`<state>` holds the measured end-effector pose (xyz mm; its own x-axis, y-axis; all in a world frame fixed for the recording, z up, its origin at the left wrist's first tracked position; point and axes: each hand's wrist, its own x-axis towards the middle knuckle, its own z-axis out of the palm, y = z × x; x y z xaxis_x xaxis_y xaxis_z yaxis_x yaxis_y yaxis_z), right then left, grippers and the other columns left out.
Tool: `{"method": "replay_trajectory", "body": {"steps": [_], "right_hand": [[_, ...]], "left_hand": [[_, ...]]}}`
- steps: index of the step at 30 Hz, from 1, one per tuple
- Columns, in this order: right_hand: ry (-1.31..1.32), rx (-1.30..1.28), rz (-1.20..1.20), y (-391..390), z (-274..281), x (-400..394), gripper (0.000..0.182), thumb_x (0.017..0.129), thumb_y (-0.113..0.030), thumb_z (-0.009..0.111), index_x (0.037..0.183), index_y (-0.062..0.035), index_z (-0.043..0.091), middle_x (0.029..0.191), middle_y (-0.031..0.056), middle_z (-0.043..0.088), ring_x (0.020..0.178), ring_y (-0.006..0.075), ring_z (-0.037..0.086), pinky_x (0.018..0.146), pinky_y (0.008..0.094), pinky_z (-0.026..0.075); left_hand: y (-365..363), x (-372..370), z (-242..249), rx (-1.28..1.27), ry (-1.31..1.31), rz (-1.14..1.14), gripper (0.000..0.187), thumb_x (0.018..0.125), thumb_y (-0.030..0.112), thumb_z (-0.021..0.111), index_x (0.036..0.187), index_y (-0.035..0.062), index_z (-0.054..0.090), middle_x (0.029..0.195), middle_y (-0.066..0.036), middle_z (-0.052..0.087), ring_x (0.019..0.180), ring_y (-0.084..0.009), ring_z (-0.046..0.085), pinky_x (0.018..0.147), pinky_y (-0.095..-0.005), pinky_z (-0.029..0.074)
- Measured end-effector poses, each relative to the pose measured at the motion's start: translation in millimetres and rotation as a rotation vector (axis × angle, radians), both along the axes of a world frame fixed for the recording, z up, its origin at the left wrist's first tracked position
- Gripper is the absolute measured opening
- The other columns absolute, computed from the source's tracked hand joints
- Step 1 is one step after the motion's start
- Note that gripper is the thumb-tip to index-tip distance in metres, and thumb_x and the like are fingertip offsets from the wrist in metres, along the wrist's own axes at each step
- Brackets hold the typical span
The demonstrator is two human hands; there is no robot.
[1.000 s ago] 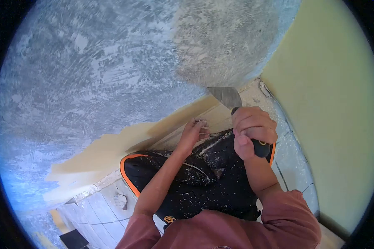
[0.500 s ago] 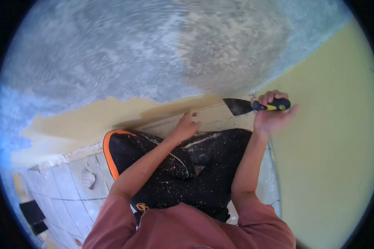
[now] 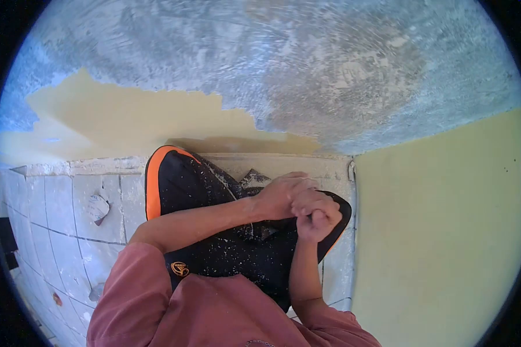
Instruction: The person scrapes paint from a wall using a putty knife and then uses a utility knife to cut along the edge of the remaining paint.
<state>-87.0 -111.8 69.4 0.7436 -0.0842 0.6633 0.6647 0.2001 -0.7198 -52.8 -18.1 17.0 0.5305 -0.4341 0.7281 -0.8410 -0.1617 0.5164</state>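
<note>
My two hands meet above my lap. My left hand has its fingers bent and pressed together, reaching across to the right hand. My right hand is curled into a fist and overlaps the left fingertips; what it holds, if anything, is hidden. Just beyond the left hand, a pointed grey-white piece with a dark edge shows between my knees. Dark shorts with orange trim, speckled with white crumbs, lie under both hands. The putty knife seen earlier is not plainly visible.
Ahead rises a wall with patchy grey coating above a yellow band. A plain yellow wall stands close on my right, meeting it in a corner. Dusty floor tiles spread left, with a pale flake on them.
My right hand has come down and left from the corner, where it held a putty knife with a black-and-yellow handle. My left hand has moved right to meet it. The view has shifted.
</note>
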Motion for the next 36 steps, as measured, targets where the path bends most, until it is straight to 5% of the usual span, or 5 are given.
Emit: {"method": "replay_trajectory", "body": {"steps": [11, 18, 21, 26, 36], "right_hand": [[-0.343, -0.311, 0.088, 55.6, 78.1, -13.9, 0.037, 0.078, -0.021, 0.058, 0.049, -0.0033, 0.043, 0.044, 0.0054, 0.046, 0.037, 0.0187, 0.043, 0.047, 0.0339, 0.042], [-0.284, -0.340, -0.492, 57.6, 5.6, 26.8, 0.027, 0.068, -0.014, 0.060, 0.045, -0.0051, 0.049, 0.049, 0.0078, 0.053, 0.044, 0.0196, 0.053, 0.055, 0.0312, 0.048], [-0.267, -0.429, -0.057, 50.6, 55.8, -1.4, 0.028, 0.066, -0.017, 0.059, 0.047, -0.0120, 0.039, 0.052, 0.0053, 0.046, 0.045, 0.0228, 0.048, 0.048, 0.0272, 0.042], [-0.109, -0.391, -0.485, 58.3, 29.4, 8.3, 0.021, 0.061, -0.021, 0.061, 0.049, -0.0053, 0.054, 0.054, 0.0055, 0.057, 0.051, 0.0206, 0.059, 0.056, 0.0298, 0.049], [-0.422, -0.154, -0.027, 60.0, 59.0, 8.2, 0.034, 0.077, -0.012, 0.055, 0.048, -0.0031, 0.041, 0.046, 0.0055, 0.044, 0.040, 0.0194, 0.047, 0.045, 0.0306, 0.044]], "left_hand": [[42.8, 4.2, 70.7, -0.269, -0.122, 0.025, 0.019, 0.059, 0.016, 0.066, 0.074, 0.0098, 0.056, 0.060, -0.003, 0.050, 0.055, -0.0231, 0.055, 0.047, -0.0313, 0.042], [42.1, 44.2, 36.9, -0.401, 0.012, 0.169, 0.016, 0.056, 0.019, 0.065, 0.066, 0.0110, 0.054, 0.056, -0.003, 0.047, 0.049, -0.0216, 0.049, 0.043, -0.0332, 0.038], [38.4, 36.2, 53.6, -0.465, -0.240, 0.033, 0.020, 0.062, 0.010, 0.064, 0.055, 0.0086, 0.045, 0.053, -0.004, 0.042, 0.046, -0.0214, 0.046, 0.041, -0.0309, 0.035], [43.4, 40.7, 38.2, -0.281, -0.076, 0.167, 0.014, 0.055, 0.015, 0.065, 0.062, 0.0090, 0.054, 0.056, -0.002, 0.047, 0.048, -0.0188, 0.049, 0.041, -0.0311, 0.037], [35.9, 32.8, 47.5, -0.375, -0.206, 0.060, 0.018, 0.056, 0.014, 0.065, 0.058, 0.0085, 0.048, 0.052, -0.003, 0.041, 0.043, -0.0190, 0.044, 0.039, -0.0306, 0.034]]}}
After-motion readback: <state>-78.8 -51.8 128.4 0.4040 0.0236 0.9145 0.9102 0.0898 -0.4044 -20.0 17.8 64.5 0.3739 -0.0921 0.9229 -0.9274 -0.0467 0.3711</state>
